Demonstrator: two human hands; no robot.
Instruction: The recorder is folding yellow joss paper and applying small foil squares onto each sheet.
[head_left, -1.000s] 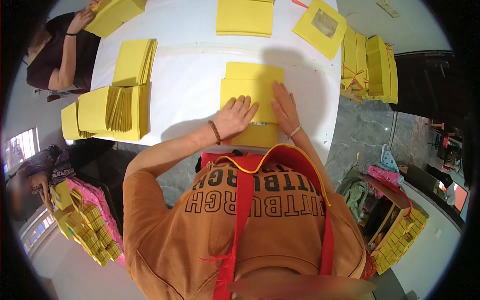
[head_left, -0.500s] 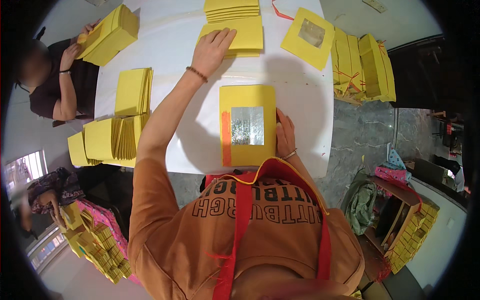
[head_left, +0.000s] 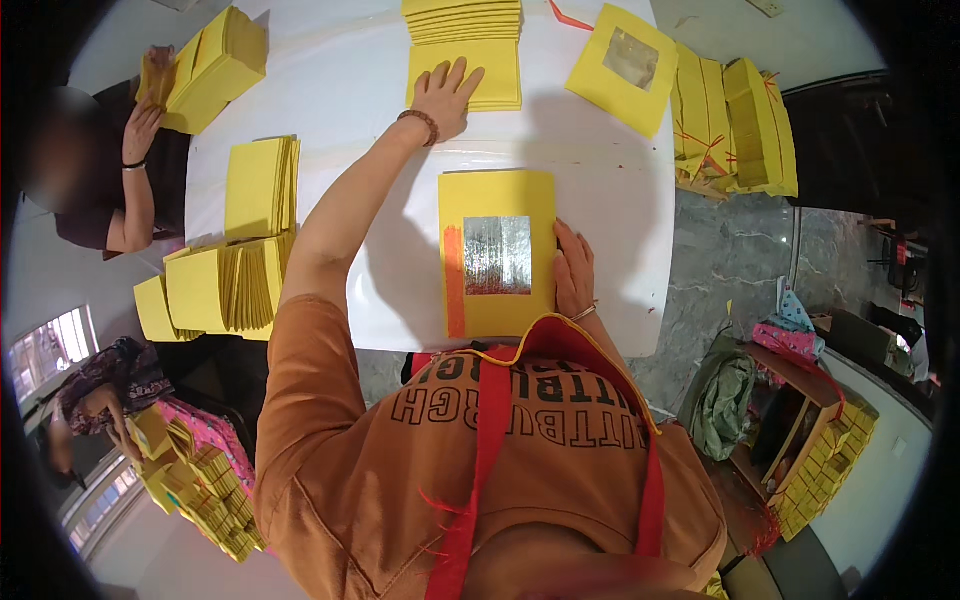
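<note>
A stack of yellow paper (head_left: pixel 495 192) lies squarely before me on the white table. Its top sheet bears a shiny silver square (head_left: pixel 497 256) and an orange-red stripe (head_left: pixel 455 280) along the left side. My right hand (head_left: pixel 574 270) rests against the stack's right edge, fingers stretched out along it; part of the thumb side is hidden. Farther off, my left hand (head_left: pixel 446 100) lies flat with spread fingers on the near end of a fanned yellow paper pile (head_left: pixel 495 75). A beaded bracelet circles that wrist.
Another yellow sheet with a silver square (head_left: pixel 618 75) lies far right, near tied yellow bundles (head_left: pixel 705 125). Folded yellow paper stacks (head_left: pixel 258 190) stand at the left. A co-worker's hand (head_left: pixel 142 130) handles a thick yellow stack (head_left: pixel 220 70) at the far left.
My left hand has shifted slightly right and nearer on the pile, its fingers now spread wider. The pile's near sheets lie straighter. My right hand stays at the stack's edge.
</note>
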